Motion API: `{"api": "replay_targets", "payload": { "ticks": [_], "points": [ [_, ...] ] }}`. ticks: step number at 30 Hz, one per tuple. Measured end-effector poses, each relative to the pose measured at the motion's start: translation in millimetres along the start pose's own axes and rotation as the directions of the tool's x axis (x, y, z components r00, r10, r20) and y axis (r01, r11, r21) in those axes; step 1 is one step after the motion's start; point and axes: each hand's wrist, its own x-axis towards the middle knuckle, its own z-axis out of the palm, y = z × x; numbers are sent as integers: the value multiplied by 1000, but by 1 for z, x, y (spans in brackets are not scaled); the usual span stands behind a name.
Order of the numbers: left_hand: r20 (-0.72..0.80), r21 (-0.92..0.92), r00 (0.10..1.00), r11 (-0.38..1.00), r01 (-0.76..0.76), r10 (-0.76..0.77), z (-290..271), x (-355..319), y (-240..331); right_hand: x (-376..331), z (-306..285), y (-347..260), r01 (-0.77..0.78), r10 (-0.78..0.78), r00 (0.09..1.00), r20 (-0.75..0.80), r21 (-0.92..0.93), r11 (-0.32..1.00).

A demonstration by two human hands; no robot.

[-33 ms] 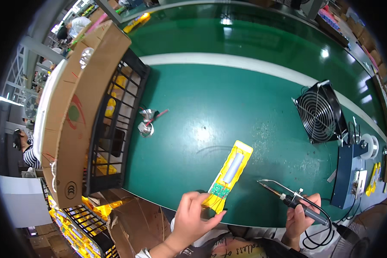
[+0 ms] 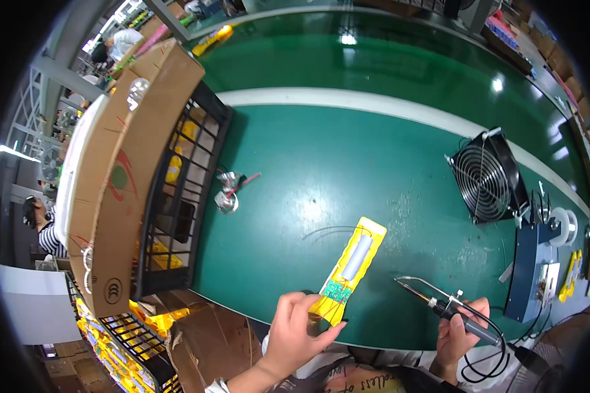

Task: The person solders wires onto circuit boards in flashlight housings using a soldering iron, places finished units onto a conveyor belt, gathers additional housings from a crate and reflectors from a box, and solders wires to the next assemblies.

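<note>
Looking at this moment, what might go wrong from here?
The soldering iron in the right hand points its bare tip near the yellow casing; if hot, a slip might scorch the casing or the grey cell.

The left hand grips the casing beside the green circuit board, so its fingers could get burned.

The iron's looped black cable may snag.

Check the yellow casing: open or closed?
Open: the grey cylinder and green circuit board lie exposed inside the yellow casing.
</note>
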Motion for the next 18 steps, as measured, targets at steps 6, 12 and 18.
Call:
{"api": "replay_targets", "payload": {
  "ticks": [6, 12, 18],
  "points": [
    [-35, 96, 999, 994, 43, -39, -6, 79, -16, 17, -20, 9, 4, -7, 994, -112, -21, 1000],
    [-208, 215, 972, 974, -64, 110, 9, 258, -44, 28, -35, 11, -47, 35, 995, -93, -122, 991],
    [-337, 229, 939, 961, 158, -74, 18, 444, -71, 22, -40, 23, -66, 41, 973, -225, -107, 992]
  ]
}}
